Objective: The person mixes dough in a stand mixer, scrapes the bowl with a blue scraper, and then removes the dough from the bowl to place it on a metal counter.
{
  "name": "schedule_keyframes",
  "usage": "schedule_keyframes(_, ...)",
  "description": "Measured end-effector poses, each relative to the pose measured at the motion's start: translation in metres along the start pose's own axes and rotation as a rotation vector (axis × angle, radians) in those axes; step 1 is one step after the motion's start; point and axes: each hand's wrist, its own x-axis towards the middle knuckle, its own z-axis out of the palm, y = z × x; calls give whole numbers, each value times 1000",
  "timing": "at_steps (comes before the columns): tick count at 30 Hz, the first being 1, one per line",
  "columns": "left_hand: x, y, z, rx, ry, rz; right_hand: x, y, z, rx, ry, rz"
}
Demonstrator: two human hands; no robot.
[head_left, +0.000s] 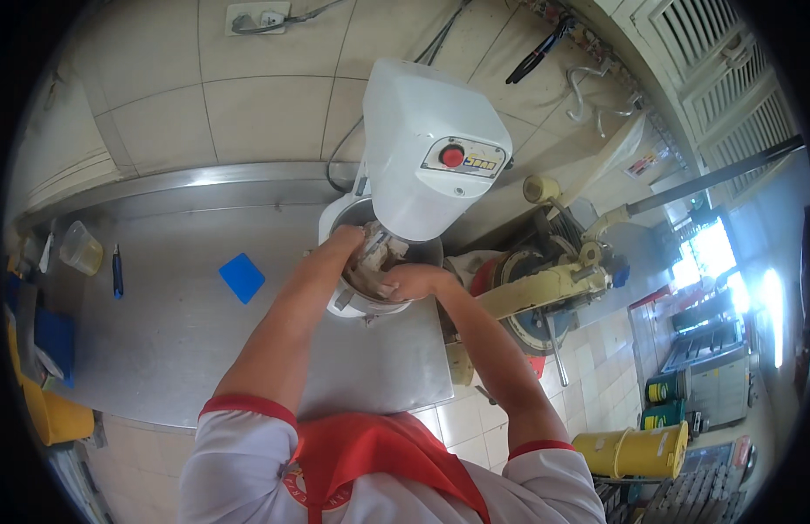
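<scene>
Dough (393, 251): a pale, lumpy mass, as we judge it, inside the mixer bowl near the middle of the frame.
Left hand (348, 240): reaches over the bowl's left side; its fingers are largely hidden, so we cannot tell whether they are closed.
Right hand (412, 282): bent inward at the bowl's lower right, beside the mass; we cannot tell whether it grips any.
Mixer risk: if the mixer (431, 140) were switched on with both hands inside, we think fingers could be caught; whether it has power we cannot see.
Dough risk: a sticky mass could cling to skin or tear unevenly if pulled hard.
Bowl: round and grey inside, metallic to our eyes, with a curved wall (361, 211).
Mixer head: smooth, white and rounded, with a red round button (451, 155).
Table: brushed, dull grey metal (160, 349) across the left of the frame.
Scraper: flat, blue, four-cornered sheet (242, 278), left of the bowl.
</scene>
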Motion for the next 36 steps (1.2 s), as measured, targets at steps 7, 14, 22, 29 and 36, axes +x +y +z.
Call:
schedule_keyframes(7,-6,-16,24,-85,124,-74,43,9,33,-216,446,298)
schedule_keyframes(14,-113,25,10,-385,1053,134,-7,-12,66,172,1020,60)
schedule_keyframes(22,-66,22,162,-2113,1027,-675,-23,37,125,1903,1265,216)
schedule_keyframes(29,-5,-40,65,-1907,730,-352,13,74,58,664,1328,373)
schedule_keyframes(36,-41,-74,73,-1321,1281,-551,-5,47,18,47,1360,304)
